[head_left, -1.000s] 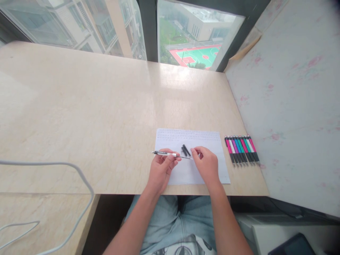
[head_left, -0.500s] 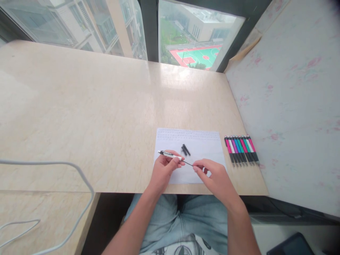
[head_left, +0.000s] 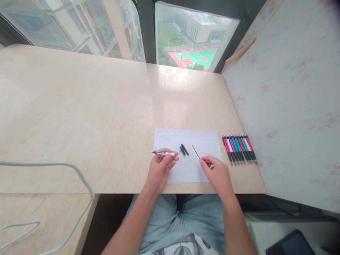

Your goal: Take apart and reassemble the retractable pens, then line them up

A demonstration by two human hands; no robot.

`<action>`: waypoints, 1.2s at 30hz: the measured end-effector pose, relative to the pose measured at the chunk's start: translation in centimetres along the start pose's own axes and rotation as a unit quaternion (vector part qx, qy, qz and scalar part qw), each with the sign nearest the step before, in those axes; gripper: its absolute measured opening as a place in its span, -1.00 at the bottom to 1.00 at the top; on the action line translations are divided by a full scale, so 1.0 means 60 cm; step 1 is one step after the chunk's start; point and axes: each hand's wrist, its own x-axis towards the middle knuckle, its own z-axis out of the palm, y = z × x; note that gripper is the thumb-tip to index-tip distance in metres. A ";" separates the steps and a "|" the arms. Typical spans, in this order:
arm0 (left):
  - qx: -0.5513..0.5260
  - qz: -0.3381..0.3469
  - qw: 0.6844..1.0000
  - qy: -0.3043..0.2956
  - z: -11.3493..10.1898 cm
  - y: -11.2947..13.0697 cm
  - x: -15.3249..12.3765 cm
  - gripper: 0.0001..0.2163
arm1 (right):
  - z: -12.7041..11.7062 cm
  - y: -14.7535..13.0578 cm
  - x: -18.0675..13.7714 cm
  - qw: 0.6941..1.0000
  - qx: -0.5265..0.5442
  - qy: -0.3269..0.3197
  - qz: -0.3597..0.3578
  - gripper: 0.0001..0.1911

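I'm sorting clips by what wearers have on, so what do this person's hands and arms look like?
The left hand and right hand are ungloved, with no ring visible. The forearms show no sleeve, watch or bracelet. Below are faded light-blue jeans and some pale, dark-printed fabric.

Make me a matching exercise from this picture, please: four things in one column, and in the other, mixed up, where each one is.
Things:
1. white and black pen body
2. thin dark rod
3. short black pieces
4. row of colourful pens

Places:
A. on the table, right of the paper
B. in the right hand
C. lying on the paper
D. in the left hand

Pairs: 1-D, 2-B, 3-C, 4-A.
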 end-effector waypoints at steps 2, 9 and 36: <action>0.005 -0.003 1.000 -0.002 0.000 0.000 0.000 -0.78 | 0.015 -0.005 0.008 1.000 -0.018 0.012 -0.005 -0.74; 0.028 0.001 1.000 -0.010 0.005 0.000 -0.003 -0.79 | 0.031 -0.020 0.016 1.000 -0.006 0.018 0.002 -0.74; 0.376 0.166 0.912 -0.009 0.015 0.013 -0.024 -0.88 | 0.087 -0.081 -0.025 0.711 0.643 -0.143 0.247 -0.82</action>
